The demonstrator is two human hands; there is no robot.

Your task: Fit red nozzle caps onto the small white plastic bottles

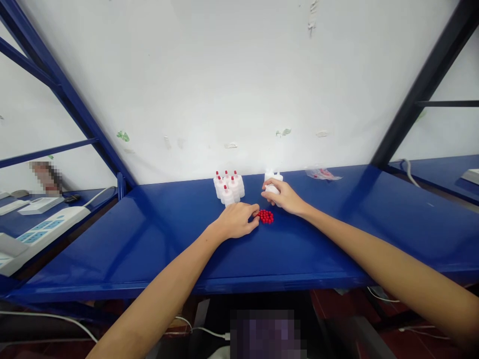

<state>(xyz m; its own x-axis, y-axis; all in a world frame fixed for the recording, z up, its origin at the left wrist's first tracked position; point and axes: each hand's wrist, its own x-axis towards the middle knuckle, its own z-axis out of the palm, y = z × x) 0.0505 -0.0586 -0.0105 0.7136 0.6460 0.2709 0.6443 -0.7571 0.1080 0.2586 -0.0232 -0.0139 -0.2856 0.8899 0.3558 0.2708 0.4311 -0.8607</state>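
Observation:
Several white bottles with red caps (229,189) stand grouped on the blue table, left of centre. A small pile of red caps (267,216) lies on the table between my hands. My left hand (239,219) touches the pile's left edge with thumb and fingertips close together; what they pinch, if anything, is too small to make out. My right hand (282,195) has its fingers around a white bottle (272,189), just behind the pile. Other white bottles (269,174) without visible red caps stand right behind that hand.
A clear plastic bag with red pieces (322,173) lies at the table's back right. The blue table (149,249) meets a white wall. At the far left are a white power strip (45,234) and cables; blue and black shelf posts flank the table.

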